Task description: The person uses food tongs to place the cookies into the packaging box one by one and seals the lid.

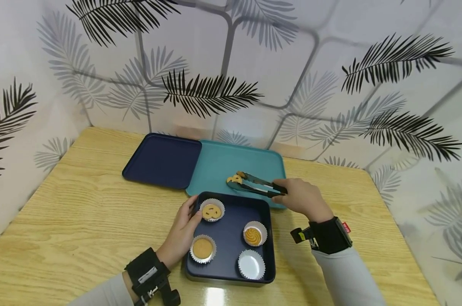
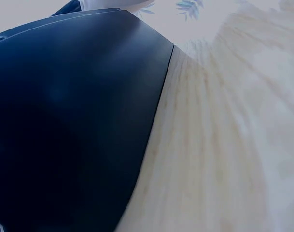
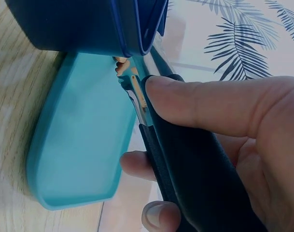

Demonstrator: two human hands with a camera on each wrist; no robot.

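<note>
Head view showed left hand clamped on box at far-left corner, presumably for steadiness, right hand clamped on tongs around cookie toward near edge of teal tray.

In the head view, the navy square box hides part of the teal tray. Your left sleeve and right sleeve run off its bottom edge.

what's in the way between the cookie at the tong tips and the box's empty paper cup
The far wall of the box stands between them, so the cookie likely needs lifting over it. The swirl cookie also lies near the straight path to the empty cup.
</note>
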